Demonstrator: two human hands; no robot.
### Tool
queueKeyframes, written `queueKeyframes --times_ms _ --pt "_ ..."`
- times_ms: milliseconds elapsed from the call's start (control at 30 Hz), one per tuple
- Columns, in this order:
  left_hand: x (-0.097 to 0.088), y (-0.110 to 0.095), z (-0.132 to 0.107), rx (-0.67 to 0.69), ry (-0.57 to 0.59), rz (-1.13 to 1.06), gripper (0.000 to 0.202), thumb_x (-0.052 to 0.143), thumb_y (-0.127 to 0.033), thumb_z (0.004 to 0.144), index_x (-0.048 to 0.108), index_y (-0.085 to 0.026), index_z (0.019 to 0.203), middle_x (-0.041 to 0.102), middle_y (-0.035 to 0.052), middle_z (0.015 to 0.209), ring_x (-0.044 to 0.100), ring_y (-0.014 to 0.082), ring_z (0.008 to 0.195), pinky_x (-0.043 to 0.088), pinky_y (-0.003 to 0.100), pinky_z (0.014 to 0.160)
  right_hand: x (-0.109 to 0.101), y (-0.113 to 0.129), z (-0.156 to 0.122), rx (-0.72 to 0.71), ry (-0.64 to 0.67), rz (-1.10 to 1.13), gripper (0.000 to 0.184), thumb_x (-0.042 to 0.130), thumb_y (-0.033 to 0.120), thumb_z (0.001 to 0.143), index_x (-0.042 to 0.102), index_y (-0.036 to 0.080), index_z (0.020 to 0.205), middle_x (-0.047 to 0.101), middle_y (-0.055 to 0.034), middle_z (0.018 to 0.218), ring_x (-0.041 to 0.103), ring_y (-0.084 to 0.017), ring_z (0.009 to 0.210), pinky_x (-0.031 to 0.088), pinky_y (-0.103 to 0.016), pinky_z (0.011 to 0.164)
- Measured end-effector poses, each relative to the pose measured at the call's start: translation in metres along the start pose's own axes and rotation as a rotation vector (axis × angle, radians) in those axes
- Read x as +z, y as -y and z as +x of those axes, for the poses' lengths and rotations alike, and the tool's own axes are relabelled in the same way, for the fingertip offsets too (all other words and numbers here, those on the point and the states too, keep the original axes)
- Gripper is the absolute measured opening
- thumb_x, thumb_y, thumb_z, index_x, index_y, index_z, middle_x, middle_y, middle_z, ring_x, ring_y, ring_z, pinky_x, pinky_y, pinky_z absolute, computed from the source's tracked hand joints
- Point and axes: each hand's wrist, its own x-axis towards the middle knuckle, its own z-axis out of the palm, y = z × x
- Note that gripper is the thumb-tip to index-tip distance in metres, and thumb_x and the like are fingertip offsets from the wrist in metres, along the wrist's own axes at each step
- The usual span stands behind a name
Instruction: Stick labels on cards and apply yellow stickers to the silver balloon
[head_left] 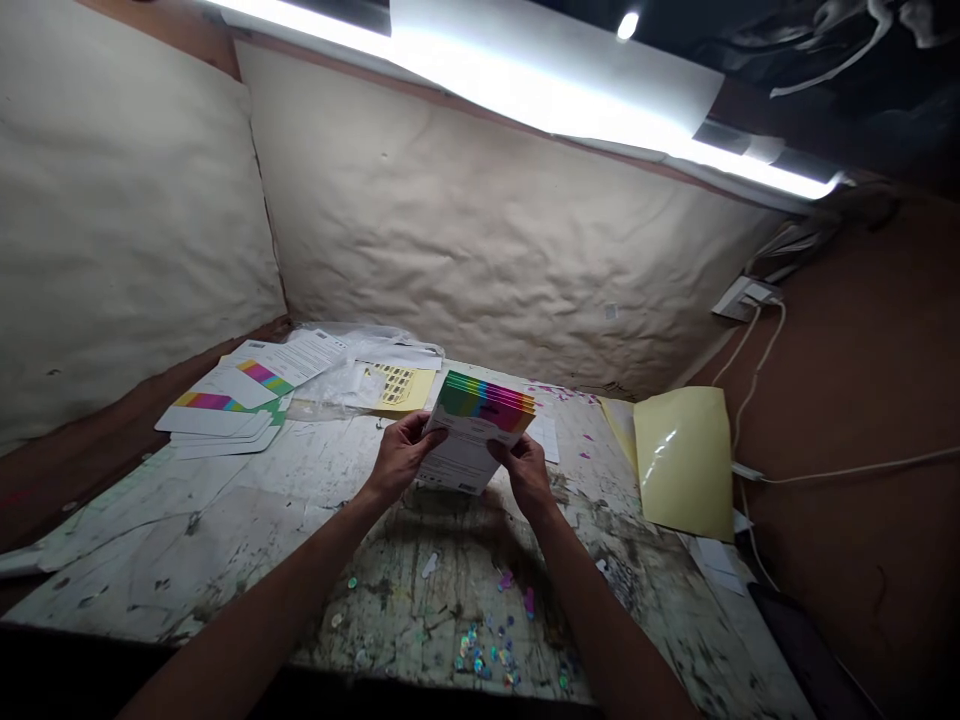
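Cards: we judge them light, stiff, slippery | left hand and right hand pinch opposite side edges | our likely best hold

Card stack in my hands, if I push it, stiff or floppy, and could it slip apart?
The card stack is probably fairly stiff: it looks flat between the left hand and right hand, with no visible sag. Its layers may slide over one another, since their top edges look stepped.
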Motion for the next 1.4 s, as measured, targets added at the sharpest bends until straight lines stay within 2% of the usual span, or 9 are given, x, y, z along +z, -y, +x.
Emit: queueKeyframes --times_ms 233,500,667,733,833,933,1167,1267,1400 --pt "-0.003 0.014 0.004 -0.102 0.007 0.045 0.046 0.076 -0.045 0.072 0.067 -0.014 0.105 0.072 0.0087 0.099 0.067 0.0233 0.088 0.052 0.032 0.077 0.000 -0.008 -0.003 0.063 -0.050 -0.037 0.040 0.079 0.039 0.069 0.070 0.017 0.101 0.073 -0.0072 0.100 0.067 -0.024 0.087 0.054 -0.035 0.078" --pt "-0.005 0.003 0.009 0.069 0.146 0.027 0.056 0.069 -0.043 0.080 0.052 -0.017 0.127 0.066 0.0130 0.116 0.061 0.0262 0.110 0.047 0.038 0.094 -0.005 -0.015 0.001 -0.036 0.067 -0.186 0.049 0.083 0.038 0.062 0.068 0.016 0.102 0.073 -0.0082 0.098 0.067 -0.025 0.087 0.054 -0.038 0.080" --pt "-0.004 0.004 0.003 0.091 -0.131 0.342 0.073 0.071 -0.048 0.076 0.042 -0.023 0.138 0.056 0.0147 0.126 0.056 0.0287 0.116 0.046 0.045 0.096 0.003 -0.010 -0.006 -0.034 -0.171 -0.304 0.046 0.077 0.045 0.068 0.066 0.012 0.099 0.072 -0.0123 0.099 0.068 -0.027 0.087 0.056 -0.039 0.078" --pt "0.002 0.001 -0.005 0.075 -0.025 0.377 0.080 0.071 -0.049 0.076 0.036 -0.025 0.143 0.053 0.0159 0.130 0.055 0.0297 0.117 0.048 0.045 0.093 0.013 -0.002 -0.015 -0.079 -0.222 -0.388 0.049 0.072 0.046 0.074 0.063 0.012 0.108 0.071 -0.0142 0.104 0.068 -0.028 0.091 0.057 -0.039 0.078" --pt "0.010 -0.004 -0.014 0.043 0.238 0.248 0.083 0.073 -0.051 0.073 0.038 -0.022 0.143 0.053 0.0172 0.134 0.052 0.0323 0.122 0.047 0.044 0.096 0.030 0.007 -0.031 -0.289 -0.011 -0.544 0.055 0.067 0.041 0.081 0.054 0.015 0.129 0.062 -0.0155 0.123 0.061 -0.028 0.111 0.051 -0.041 0.093" --pt "0.010 -0.004 -0.015 -0.025 0.263 0.120 0.068 0.074 -0.048 0.073 0.054 -0.016 0.129 0.060 0.0154 0.127 0.057 0.0335 0.116 0.046 0.044 0.098 0.035 0.012 -0.037 -0.470 0.157 -0.645 0.045 0.061 0.034 0.087 0.056 0.021 0.130 0.055 -0.0125 0.131 0.052 -0.026 0.123 0.043 -0.041 0.105" --pt "0.001 -0.001 -0.012 -0.187 0.296 0.009 0.054 0.082 -0.029 0.063 0.065 -0.011 0.110 0.070 0.0158 0.108 0.066 0.0333 0.099 0.053 0.044 0.085 0.002 0.033 -0.017 -0.637 -0.245 -0.865 0.048 0.051 0.037 0.094 0.047 0.019 0.138 0.042 -0.0140 0.146 0.037 -0.028 0.136 0.032 -0.052 0.112" --pt "0.006 -0.004 -0.018 -0.115 0.381 0.159 0.047 0.081 -0.030 0.064 0.069 -0.010 0.105 0.072 0.0143 0.102 0.067 0.0331 0.095 0.054 0.044 0.082 -0.007 0.050 -0.018 -0.808 -0.223 -1.014 0.052 0.054 0.039 0.092 0.046 0.022 0.140 0.036 -0.0125 0.151 0.031 -0.031 0.140 0.027 -0.055 0.113" --pt "0.008 -0.006 -0.023 -0.047 0.440 0.245 0.043 0.080 -0.030 0.067 0.070 -0.013 0.105 0.073 0.0119 0.100 0.068 0.0323 0.092 0.054 0.049 0.084 -0.006 0.065 -0.027 -0.806 -0.044 -1.047 0.039 0.056 0.036 0.091 0.058 0.026 0.128 0.058 -0.0085 0.130 0.050 -0.028 0.124 0.027 -0.053 0.114"
